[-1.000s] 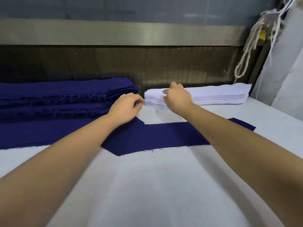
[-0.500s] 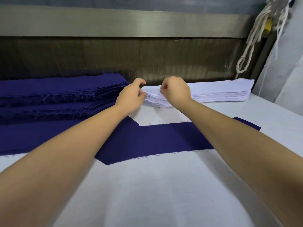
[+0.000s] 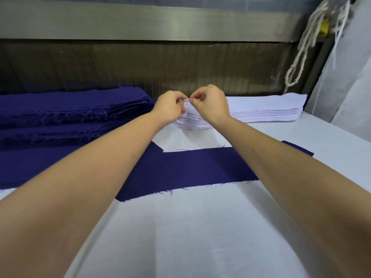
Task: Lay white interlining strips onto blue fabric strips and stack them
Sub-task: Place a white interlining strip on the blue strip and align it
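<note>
Both hands have risen off the near end of the stack of thin white interlining strips (image 3: 261,110) since a moment ago and come together above it: the left hand (image 3: 169,108) and the right hand (image 3: 210,103) now each pinch, thumb against fingertip, the corner of one thin white interlining strip (image 3: 185,100), which is lifted a little clear of the layers below. That stack lies at the far side of the white cloth-covered surface (image 3: 190,227), running to the right from the hands. Nearer the person, a single dark blue fabric strip with frayed edges (image 3: 190,167) lies flat across the surface beneath both forearms, its right tip showing past the right arm. To the left, a thick pile of folded dark blue fabric strips (image 3: 70,109) sits just beside the white stack. Behind everything runs a dull metal rail (image 3: 150,23) over a dark ribbed panel, and a looped off-white cord (image 3: 301,55) hangs at the far right
</note>
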{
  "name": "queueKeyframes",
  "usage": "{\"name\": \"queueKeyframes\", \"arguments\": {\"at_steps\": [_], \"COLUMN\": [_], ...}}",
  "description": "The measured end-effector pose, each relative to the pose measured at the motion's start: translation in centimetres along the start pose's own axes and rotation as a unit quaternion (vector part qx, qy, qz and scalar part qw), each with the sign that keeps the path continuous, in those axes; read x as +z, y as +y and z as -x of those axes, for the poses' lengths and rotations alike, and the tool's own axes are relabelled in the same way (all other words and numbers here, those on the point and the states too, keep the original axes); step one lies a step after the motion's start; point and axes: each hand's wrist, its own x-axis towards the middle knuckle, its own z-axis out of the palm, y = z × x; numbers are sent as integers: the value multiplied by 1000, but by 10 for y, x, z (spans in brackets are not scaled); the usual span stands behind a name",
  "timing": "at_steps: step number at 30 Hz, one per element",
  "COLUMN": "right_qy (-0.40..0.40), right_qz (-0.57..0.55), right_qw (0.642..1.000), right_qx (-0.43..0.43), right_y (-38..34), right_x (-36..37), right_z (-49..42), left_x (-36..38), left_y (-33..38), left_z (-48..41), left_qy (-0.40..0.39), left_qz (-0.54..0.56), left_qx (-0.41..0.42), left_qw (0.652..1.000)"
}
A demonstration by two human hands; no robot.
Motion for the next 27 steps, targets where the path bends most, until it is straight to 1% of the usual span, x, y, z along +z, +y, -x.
{"name": "queueKeyframes", "arguments": {"at_steps": [3,5,7,10,11,14,17,21,23,25,27], "right_qy": [8,9,18,59,69,71,76,90,86,82,77], "right_qz": [69,139,178,185,184,207,206,191,163,124,90], "right_qw": [997,988,980,979,979,975,976,976,980,985,990], "right_qx": [-37,-71,-86,-67,-56,-24,13,51,75,88,79], "right_y": [4,12,22,34,35,46,56,66,71,74,76], "right_x": [-1,-3,-7,-16,-19,-26,-35,-48,-54,-59,-62], "right_z": [3,6,10,10,11,10,13,21,28,37,46], "left_x": [0,-1,-4,-11,-15,-18,-21,-32,-39,-47,-54], "left_y": [0,-1,-2,-3,-2,-3,-8,-21,-26,-31,-36], "left_z": [0,3,8,18,24,39,56,75,86,97,106], "left_qy": [26,59,84,116,134,198,230,227,217,192,156], "left_qz": [7,45,93,170,178,143,152,167,169,165,155], "left_qx": [-20,-34,-49,-79,-80,-42,-32,-28,-20,-18,-15], "left_qw": [999,997,991,975,971,969,961,959,961,967,975]}}
